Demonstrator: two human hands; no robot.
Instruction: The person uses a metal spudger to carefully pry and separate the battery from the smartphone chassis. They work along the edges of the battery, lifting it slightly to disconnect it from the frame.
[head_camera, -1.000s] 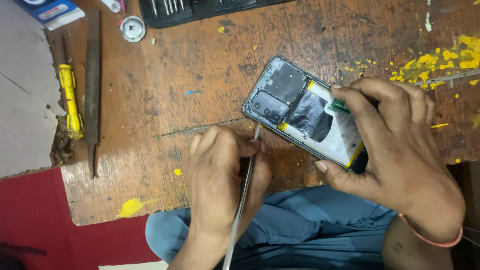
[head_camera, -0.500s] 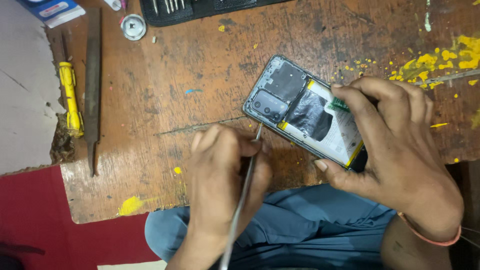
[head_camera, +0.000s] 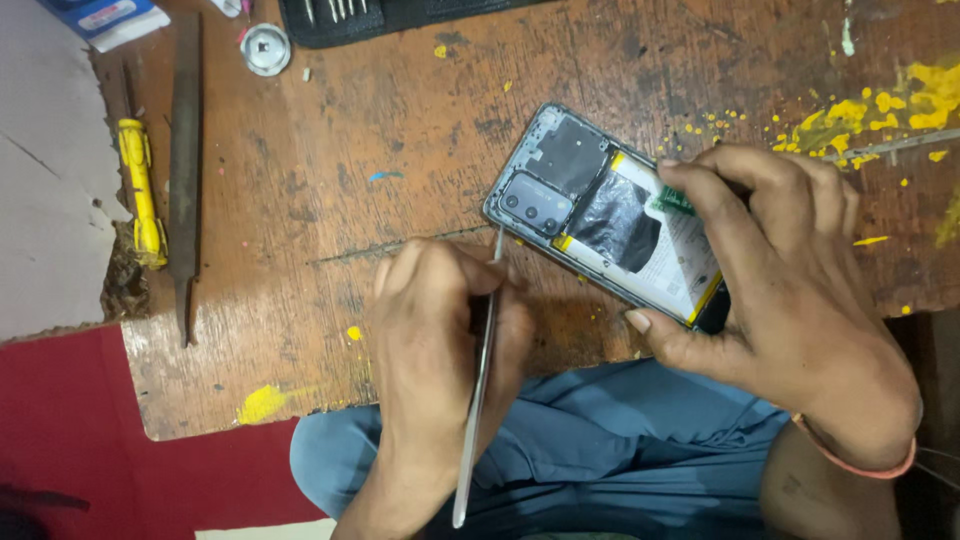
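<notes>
An opened smartphone (head_camera: 590, 205) with its back cover off lies tilted on the worn wooden table (head_camera: 330, 200), showing its camera module, black shield and battery. My right hand (head_camera: 790, 290) grips the phone's lower end, fingers over the top edge and thumb underneath. My left hand (head_camera: 440, 340) holds long metal tweezers (head_camera: 478, 390) like a pen. Their tip touches the phone's lower left edge near the camera module.
A yellow-handled screwdriver (head_camera: 140, 190) and a long dark metal file (head_camera: 183, 170) lie at the table's left edge. A black tool case (head_camera: 400, 15), a small round metal tin (head_camera: 266, 48) and a blue box (head_camera: 105, 18) sit along the top. Yellow paint spots (head_camera: 880, 110) mark the right side.
</notes>
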